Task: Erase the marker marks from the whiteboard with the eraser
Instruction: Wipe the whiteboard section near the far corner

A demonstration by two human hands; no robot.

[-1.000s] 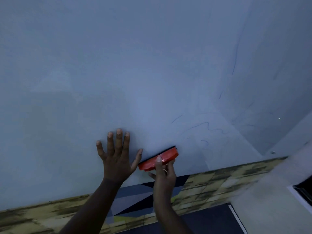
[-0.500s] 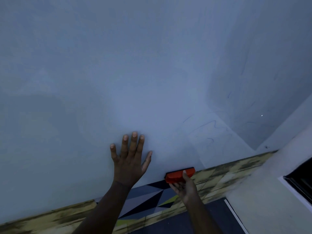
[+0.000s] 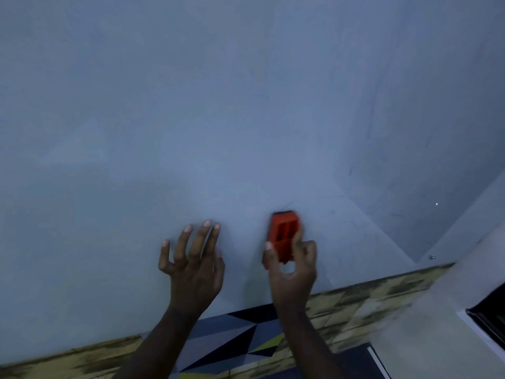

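At lower centre of the frame, the left hand (image 3: 191,265) spreads its fingers loosely, grip open, fingertips on the whiteboard (image 3: 191,119); half a second ago it lay flat. Just right, the right hand (image 3: 291,265) grips the orange eraser (image 3: 284,232), now upright and higher against the board. Faint marker marks (image 3: 371,116) remain at right.

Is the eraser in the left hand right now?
No, the orange eraser sits in the grip of the right hand, while the left hand holds nothing.
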